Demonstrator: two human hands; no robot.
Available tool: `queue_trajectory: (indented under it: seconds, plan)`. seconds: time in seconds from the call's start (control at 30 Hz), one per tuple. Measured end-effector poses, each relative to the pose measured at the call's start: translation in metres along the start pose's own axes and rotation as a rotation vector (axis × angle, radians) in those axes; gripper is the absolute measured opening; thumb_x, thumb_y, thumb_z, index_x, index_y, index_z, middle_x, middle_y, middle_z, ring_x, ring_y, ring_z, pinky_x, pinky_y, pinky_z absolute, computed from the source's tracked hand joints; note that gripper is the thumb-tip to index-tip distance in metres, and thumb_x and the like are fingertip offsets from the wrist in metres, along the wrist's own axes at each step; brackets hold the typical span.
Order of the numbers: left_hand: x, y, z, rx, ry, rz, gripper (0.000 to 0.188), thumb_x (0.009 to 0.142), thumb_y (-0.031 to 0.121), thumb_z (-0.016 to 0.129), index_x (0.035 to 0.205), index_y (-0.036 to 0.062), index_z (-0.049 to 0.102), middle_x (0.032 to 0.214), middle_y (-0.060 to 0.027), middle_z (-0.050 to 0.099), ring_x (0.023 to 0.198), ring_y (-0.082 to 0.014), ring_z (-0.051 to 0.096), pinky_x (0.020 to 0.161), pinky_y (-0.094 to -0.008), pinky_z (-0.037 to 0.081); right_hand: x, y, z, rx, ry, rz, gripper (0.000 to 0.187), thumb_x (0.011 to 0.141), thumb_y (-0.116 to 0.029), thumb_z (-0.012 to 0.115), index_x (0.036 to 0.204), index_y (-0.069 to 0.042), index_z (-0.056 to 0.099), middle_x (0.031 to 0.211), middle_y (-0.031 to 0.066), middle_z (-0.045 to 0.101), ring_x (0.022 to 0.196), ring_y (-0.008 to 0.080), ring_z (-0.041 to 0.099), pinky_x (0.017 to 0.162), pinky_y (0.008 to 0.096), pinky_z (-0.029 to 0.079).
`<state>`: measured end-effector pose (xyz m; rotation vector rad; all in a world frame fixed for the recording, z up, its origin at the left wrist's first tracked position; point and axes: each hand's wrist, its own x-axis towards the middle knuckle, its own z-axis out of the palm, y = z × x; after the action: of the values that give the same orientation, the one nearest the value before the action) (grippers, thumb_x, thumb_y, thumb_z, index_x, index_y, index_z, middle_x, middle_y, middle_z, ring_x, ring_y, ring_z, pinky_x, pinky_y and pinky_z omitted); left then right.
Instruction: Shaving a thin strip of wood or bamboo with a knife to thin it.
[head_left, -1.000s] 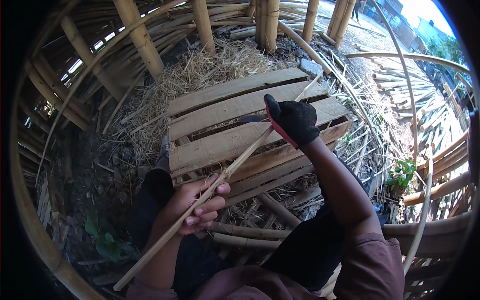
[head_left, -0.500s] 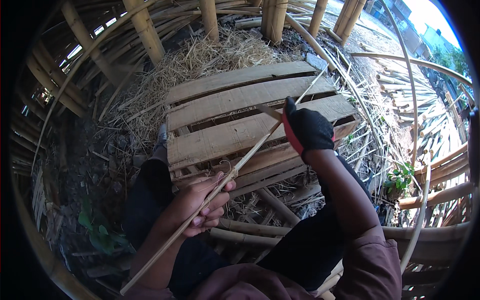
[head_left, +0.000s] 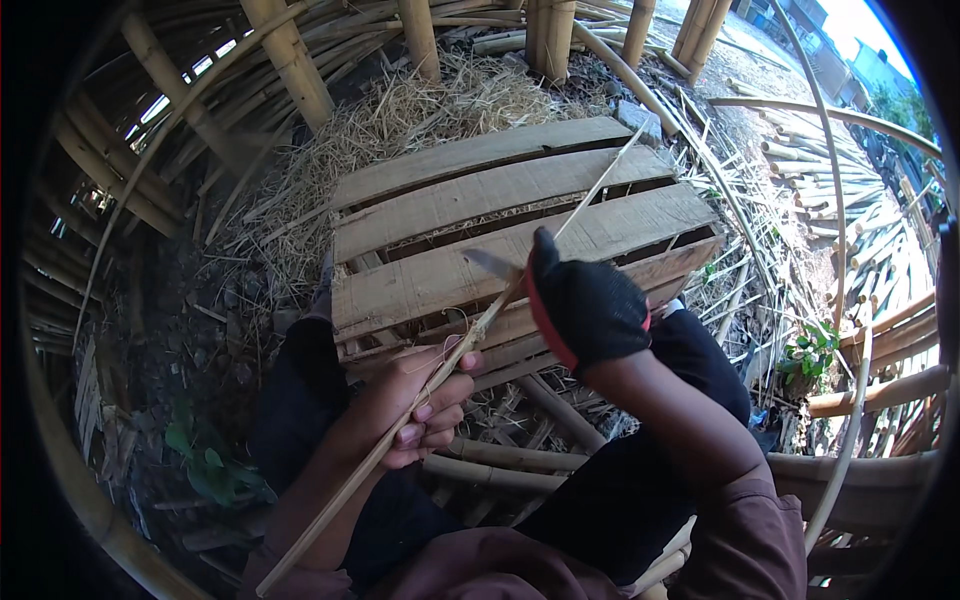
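My left hand [head_left: 415,405], bare, grips a long thin bamboo strip [head_left: 400,430] that runs from lower left up toward the upper right over a wooden pallet [head_left: 500,215]. My right hand [head_left: 585,305] wears a black glove with a red cuff and holds a knife whose blade [head_left: 492,265] lies against the strip just above my left hand. Thin curls of shaving hang off the strip near my left fingers. My knees in dark trousers frame the hands from below.
Dry straw [head_left: 420,105] is heaped behind the pallet. Thick bamboo poles [head_left: 290,60] stand upright at the back, and curved bamboo strips [head_left: 830,180] and offcuts pile up on the right. A small green plant [head_left: 815,350] grows at the right, more leaves at lower left.
My gloved right hand has drawn the knife down the strip toward me and my left hand. The left hand has kept its grip and shifted slightly.
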<state>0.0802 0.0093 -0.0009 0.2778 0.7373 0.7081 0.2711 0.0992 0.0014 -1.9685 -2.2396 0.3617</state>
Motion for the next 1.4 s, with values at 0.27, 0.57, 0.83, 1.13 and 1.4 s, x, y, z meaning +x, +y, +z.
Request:
queue_trajectory:
  seconds: [0.27, 0.57, 0.83, 1.13, 1.4]
  plan:
    - [-0.002, -0.002, 0.0, -0.015, -0.004, -0.002, 0.03, 0.107, 0.036, 0.032, 0.098, 0.0102, 0.045, 0.048, 0.0046, 0.035, 0.029, -0.0048, 0.029, 0.028, -0.0184, 0.021, 0.023, 0.032, 0.006, -0.038, 0.153, -0.074, 0.047, 0.103, -0.038, 0.03, 0.099, -0.007, 0.066, 0.07, 0.0194, 0.066, 0.067, 0.0401, 0.066, 0.064, 0.0512, 0.052]
    - [-0.001, -0.006, 0.001, 0.006, 0.032, 0.016, 0.025, 0.105, 0.029, 0.03, 0.102, 0.0089, 0.045, 0.048, 0.0048, 0.038, 0.029, -0.0044, 0.033, 0.03, -0.018, 0.02, 0.027, 0.032, 0.01, -0.076, 0.094, -0.147, 0.046, 0.101, -0.032, 0.039, 0.143, -0.014, 0.037, 0.069, 0.0198, 0.065, 0.064, 0.0373, 0.067, 0.055, 0.0515, 0.051]
    - [0.0, -0.006, 0.003, 0.048, 0.072, 0.025, 0.024, 0.104, 0.026, 0.034, 0.102, 0.0093, 0.051, 0.048, 0.0045, 0.038, 0.029, -0.0057, 0.031, 0.03, -0.0207, 0.022, -0.005, 0.019, 0.009, 0.042, -0.002, -0.412, 0.052, 0.099, -0.033, 0.045, 0.147, -0.018, 0.034, 0.073, 0.0164, 0.067, 0.066, 0.0366, 0.068, 0.057, 0.0467, 0.053]
    - [-0.001, -0.004, -0.01, 0.065, 0.041, 0.029, 0.033, 0.105, 0.036, 0.033, 0.104, 0.0086, 0.052, 0.049, 0.0035, 0.039, 0.029, -0.0038, 0.033, 0.03, -0.0189, 0.021, -0.002, 0.009, -0.033, 0.452, -0.287, -0.445, 0.057, 0.08, -0.042, 0.077, 0.13, -0.017, 0.062, 0.09, 0.0123, 0.07, 0.083, 0.0217, 0.069, 0.08, 0.0326, 0.052]
    - [-0.001, -0.006, -0.01, 0.167, 0.069, 0.027, 0.035, 0.105, 0.037, 0.032, 0.108, 0.0108, 0.054, 0.05, 0.0032, 0.042, 0.031, -0.005, 0.035, 0.032, -0.0196, 0.023, 0.003, 0.01, -0.006, 0.483, -0.296, -0.647, 0.047, 0.078, -0.041, 0.078, 0.115, -0.014, 0.07, 0.09, 0.015, 0.07, 0.082, 0.0276, 0.068, 0.078, 0.0352, 0.053]
